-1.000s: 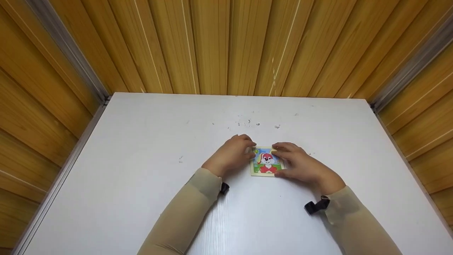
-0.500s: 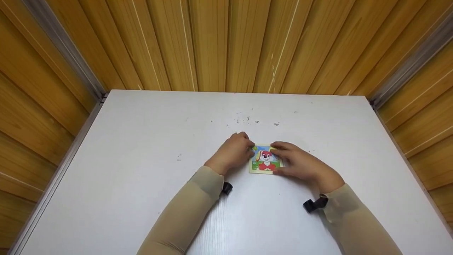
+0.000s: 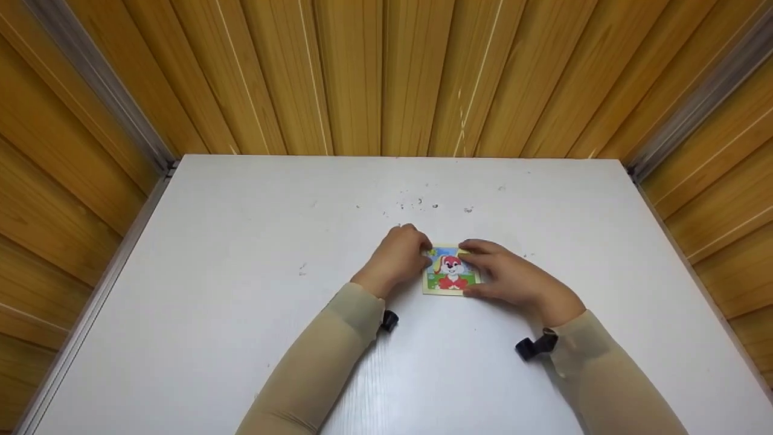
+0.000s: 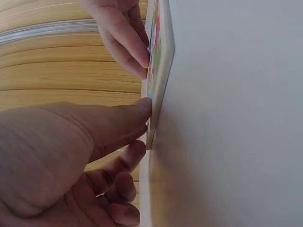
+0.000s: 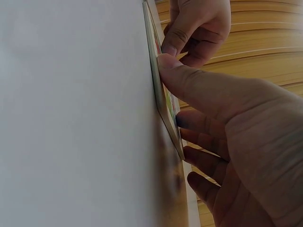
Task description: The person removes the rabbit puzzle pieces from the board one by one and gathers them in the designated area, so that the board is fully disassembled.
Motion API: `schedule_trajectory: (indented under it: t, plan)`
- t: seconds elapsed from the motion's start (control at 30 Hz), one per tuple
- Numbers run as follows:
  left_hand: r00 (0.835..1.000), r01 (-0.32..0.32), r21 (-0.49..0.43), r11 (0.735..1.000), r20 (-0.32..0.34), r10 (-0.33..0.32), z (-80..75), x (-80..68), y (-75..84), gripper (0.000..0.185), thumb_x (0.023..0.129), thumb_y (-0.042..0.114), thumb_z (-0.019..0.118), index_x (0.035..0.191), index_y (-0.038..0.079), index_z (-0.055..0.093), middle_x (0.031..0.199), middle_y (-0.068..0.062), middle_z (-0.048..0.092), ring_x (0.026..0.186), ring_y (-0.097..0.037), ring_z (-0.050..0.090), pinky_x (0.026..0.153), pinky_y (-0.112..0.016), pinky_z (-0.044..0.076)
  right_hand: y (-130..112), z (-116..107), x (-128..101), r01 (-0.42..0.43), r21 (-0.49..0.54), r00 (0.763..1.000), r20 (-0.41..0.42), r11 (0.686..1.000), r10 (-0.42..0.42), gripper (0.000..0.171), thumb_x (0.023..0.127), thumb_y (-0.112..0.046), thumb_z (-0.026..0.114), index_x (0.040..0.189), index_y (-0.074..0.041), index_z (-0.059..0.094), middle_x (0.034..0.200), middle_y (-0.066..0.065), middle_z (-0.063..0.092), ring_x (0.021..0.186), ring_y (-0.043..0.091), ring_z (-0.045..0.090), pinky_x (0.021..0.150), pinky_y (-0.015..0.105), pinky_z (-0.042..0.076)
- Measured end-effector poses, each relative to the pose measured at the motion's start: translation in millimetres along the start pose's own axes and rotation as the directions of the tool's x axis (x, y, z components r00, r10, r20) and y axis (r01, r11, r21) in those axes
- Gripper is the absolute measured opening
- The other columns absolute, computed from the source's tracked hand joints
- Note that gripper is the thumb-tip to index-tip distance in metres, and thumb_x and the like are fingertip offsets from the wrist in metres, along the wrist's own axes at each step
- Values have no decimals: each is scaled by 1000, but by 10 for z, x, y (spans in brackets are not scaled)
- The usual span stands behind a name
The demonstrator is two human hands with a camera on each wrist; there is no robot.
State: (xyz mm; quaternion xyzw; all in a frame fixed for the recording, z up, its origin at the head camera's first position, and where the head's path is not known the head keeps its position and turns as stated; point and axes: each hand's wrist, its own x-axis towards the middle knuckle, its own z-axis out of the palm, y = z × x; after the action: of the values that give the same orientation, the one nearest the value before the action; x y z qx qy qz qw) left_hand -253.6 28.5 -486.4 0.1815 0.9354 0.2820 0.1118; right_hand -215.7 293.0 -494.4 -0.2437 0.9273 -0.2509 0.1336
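A small square wooden picture puzzle [image 3: 450,272] with a pale frame lies flat on the white table, showing a red-and-white cartoon animal on green and blue. My left hand [image 3: 395,257] holds its left side near the far corner, thumb and index finger at the frame. In the left wrist view the other fingers of my left hand [image 4: 61,161] curl beside it. My right hand [image 3: 513,275] grips the right side, thumb at the near edge and fingers at the far edge. The right wrist view shows that thumb [image 5: 189,80] on the puzzle's frame [image 5: 163,101]. My hands cover parts of both sides.
The white table [image 3: 241,254] has small dark marks [image 3: 435,206] beyond the puzzle. Wood-patterned panels [image 3: 362,78] stand behind it and at both sides. Small black cameras [image 3: 534,347] are strapped at both wrists.
The whole view shifts slightly, moving the puzzle and hands a little left and up in the picture. Both hands keep nearly the same hold on the puzzle.
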Motion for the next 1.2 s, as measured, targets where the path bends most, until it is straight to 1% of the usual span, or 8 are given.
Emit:
schedule_trajectory:
  t: [0.13, 0.33, 0.47, 0.7, 0.87, 0.97, 1.07, 1.2]
  plan:
    - [1000, 17, 9, 1000, -1, -17, 8, -18, 27, 29, 103, 20, 85, 129, 7, 84, 126, -9, 76, 126, -29, 68, 120, -44, 55, -7, 1, -2, -9, 14, 1000, 8, 1000, 9, 80, 99, -34, 89, 166, -5, 55, 179, 10, 44, 170, 40, 37, 138, 62, 33]
    - [1000, 10, 37, 999, 18, -11, -12, -41, 43, 43, 97, 29, 93, 131, 5, 82, 128, -11, 76, 123, -30, 70, 116, -44, 57, -23, 1, -4, -20, 21, 1000, 8, 1000, 20, 80, 101, -36, 88, 166, -5, 55, 180, 10, 43, 170, 41, 36, 138, 64, 32]
    - [999, 26, 17, 1000, 32, -26, -22, -51, 37, 48, 95, 30, 95, 133, 5, 80, 129, -12, 74, 122, -30, 69, 117, -43, 57, -26, 4, -9, -28, 20, 1000, 7, 999, 28, 79, 100, -36, 88, 166, -6, 55, 180, 9, 44, 171, 41, 36, 138, 63, 32]
    - [996, 83, -29, 996, 41, -82, -5, -71, 67, 50, 96, 29, 94, 137, 6, 79, 133, -12, 73, 125, -29, 67, 120, -43, 56, -34, 3, -5, -41, 29, 999, 14, 999, 40, 79, 100, -36, 88, 166, -6, 55, 180, 9, 43, 171, 41, 35, 138, 63, 31]
    - [996, 74, 9, 997, 39, -74, -10, -95, 108, 50, 96, 28, 94, 138, 5, 79, 135, -13, 72, 129, -31, 66, 119, -44, 55, -20, -9, 9, -6, 15, 1000, 1, 1000, 6, 78, 99, -32, 90, 164, -3, 58, 177, 13, 46, 168, 42, 39, 137, 63, 33]
    - [997, 66, 35, 997, 40, -68, -12, -97, 119, 52, 96, 28, 94, 139, 4, 78, 135, -14, 72, 128, -33, 66, 117, -45, 56, -12, -7, 19, 6, 9, 1000, -1, 1000, -6, 76, 99, -31, 90, 162, -2, 59, 176, 14, 47, 167, 43, 40, 137, 63, 34]
    - [996, 73, 35, 997, 51, -75, -7, -82, 114, 53, 97, 29, 93, 141, 5, 76, 135, -14, 71, 128, -31, 66, 118, -45, 56, -18, -1, 19, -12, 19, 1000, 9, 1000, 12, 76, 99, -31, 90, 162, -3, 60, 177, 13, 46, 168, 41, 39, 138, 62, 33]
    - [993, 86, 6, 996, 74, -86, 3, -51, 89, 53, 98, 29, 92, 142, 6, 73, 137, -13, 69, 130, -31, 66, 120, -44, 55, -26, 5, 5, -26, 24, 1000, 14, 999, 25, 76, 99, -32, 90, 163, -4, 59, 179, 11, 45, 169, 40, 37, 138, 62, 33]
